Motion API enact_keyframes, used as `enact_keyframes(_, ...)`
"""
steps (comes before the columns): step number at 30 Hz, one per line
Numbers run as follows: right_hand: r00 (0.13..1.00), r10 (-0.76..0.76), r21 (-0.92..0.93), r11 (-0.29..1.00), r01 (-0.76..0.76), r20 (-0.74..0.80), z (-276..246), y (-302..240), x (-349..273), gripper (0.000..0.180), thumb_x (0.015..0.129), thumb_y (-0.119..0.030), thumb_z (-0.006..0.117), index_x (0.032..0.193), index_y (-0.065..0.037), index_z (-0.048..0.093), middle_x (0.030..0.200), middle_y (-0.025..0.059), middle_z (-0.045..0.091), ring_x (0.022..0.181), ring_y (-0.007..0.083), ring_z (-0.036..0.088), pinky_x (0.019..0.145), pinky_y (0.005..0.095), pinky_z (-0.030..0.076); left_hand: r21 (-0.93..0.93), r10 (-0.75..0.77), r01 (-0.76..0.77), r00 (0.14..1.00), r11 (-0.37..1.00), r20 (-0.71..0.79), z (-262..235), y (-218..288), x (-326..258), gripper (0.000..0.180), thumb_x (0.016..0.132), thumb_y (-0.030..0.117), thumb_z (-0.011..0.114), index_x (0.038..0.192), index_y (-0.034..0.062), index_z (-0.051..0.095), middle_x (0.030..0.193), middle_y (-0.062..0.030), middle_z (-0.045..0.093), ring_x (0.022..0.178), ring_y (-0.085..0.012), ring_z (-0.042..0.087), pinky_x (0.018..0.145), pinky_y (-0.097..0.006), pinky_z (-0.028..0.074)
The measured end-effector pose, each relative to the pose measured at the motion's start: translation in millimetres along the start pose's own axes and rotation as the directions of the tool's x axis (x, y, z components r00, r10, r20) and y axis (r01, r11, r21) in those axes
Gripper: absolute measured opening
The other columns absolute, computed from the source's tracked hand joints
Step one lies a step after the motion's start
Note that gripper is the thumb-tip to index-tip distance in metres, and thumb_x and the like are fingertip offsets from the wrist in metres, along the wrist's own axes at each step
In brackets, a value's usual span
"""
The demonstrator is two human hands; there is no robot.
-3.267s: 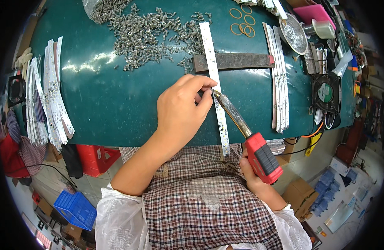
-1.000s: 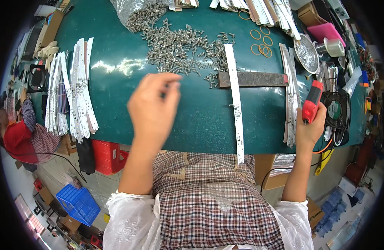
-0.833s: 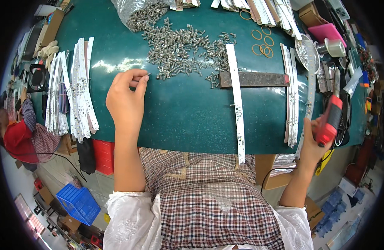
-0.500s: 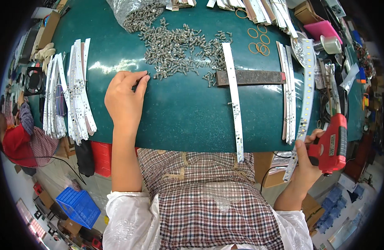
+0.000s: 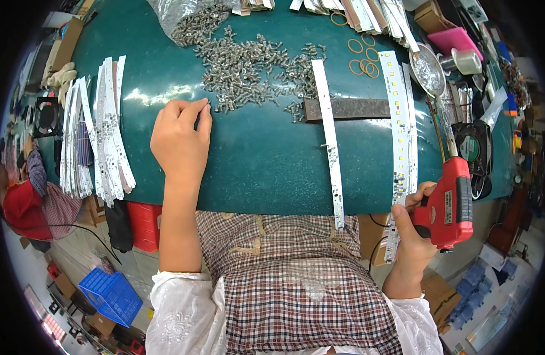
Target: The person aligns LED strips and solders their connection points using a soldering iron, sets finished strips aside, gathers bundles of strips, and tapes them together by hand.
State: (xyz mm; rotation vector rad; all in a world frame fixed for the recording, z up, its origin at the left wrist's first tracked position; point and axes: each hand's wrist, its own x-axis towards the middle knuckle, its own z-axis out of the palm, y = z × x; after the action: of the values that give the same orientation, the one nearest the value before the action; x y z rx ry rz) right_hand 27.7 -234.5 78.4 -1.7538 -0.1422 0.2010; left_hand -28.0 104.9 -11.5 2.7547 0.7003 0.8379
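Observation:
My left hand [image 5: 181, 139] is closed in a pinch at the near-left edge of a heap of small metal fittings [image 5: 240, 71]. A tiny piece seems to show at its fingertips, too small to make out fully. In my right hand [image 5: 413, 239] are a white LED strip [image 5: 397, 118], gripped near its lower end by the thumb, and a red-and-black soldering gun [image 5: 447, 204]. The strip stands over several other white strips [image 5: 411, 106]. A single white circuit strip [image 5: 330, 148] lies across a dark flat bar [image 5: 355, 110], its near end overhanging the table edge.
Bundles of white circuit strips [image 5: 110, 136] lie at the left. A clear plastic bag [image 5: 176, 26] spills fittings at the back. Rubber bands [image 5: 365, 66], a metal dish [image 5: 427, 71] and a solder spool [image 5: 466, 61] sit at the right. Another person [image 5: 30, 201] works at far left.
My right hand has moved left with the LED strip and the soldering gun, bringing the strip over the right-hand strips. My left hand stays pinched beside the heap.

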Motion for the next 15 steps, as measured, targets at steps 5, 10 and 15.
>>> enact_keyframes(5,1.000,0.019,0.007,1.000,-0.019,-0.023,7,3,-1,0.055,0.075,0.020,0.066,0.119,-0.006,0.045,0.109,0.0024,0.045,0.095,0.0062,0.052,0.078,0.0209,0.045,0.091,0.074,-0.072,0.997,0.993,-0.014,-1,2,1,0.010,0.079,0.010,0.074,0.088,0.0108,0.074,0.080,-0.0032,0.063,0.068,-0.0185,0.063,0.063,-0.030,0.049)
enact_keyframes(10,0.988,0.105,0.031,0.994,-0.102,-0.112,23,3,5,0.056,0.071,0.017,0.070,0.118,-0.003,0.048,0.103,0.0040,0.050,0.087,0.0101,0.056,0.074,0.0241,0.048,-0.316,-0.205,0.214,0.977,0.924,0.064,-3,12,5,0.009,0.084,0.006,0.070,0.092,0.0038,0.072,0.083,-0.0039,0.069,0.070,-0.0142,0.066,0.063,-0.026,0.051)
enact_keyframes(15,0.994,0.104,0.094,0.990,-0.106,0.027,33,9,11,0.056,0.071,0.019,0.070,0.116,-0.003,0.047,0.104,0.0049,0.049,0.084,0.0100,0.055,0.072,0.0228,0.048,-0.754,-0.049,0.649,0.760,0.104,0.648,-31,80,-5,0.010,0.087,-0.003,0.067,0.097,-0.0034,0.067,0.089,-0.0121,0.071,0.079,-0.0154,0.069,0.069,-0.026,0.056)
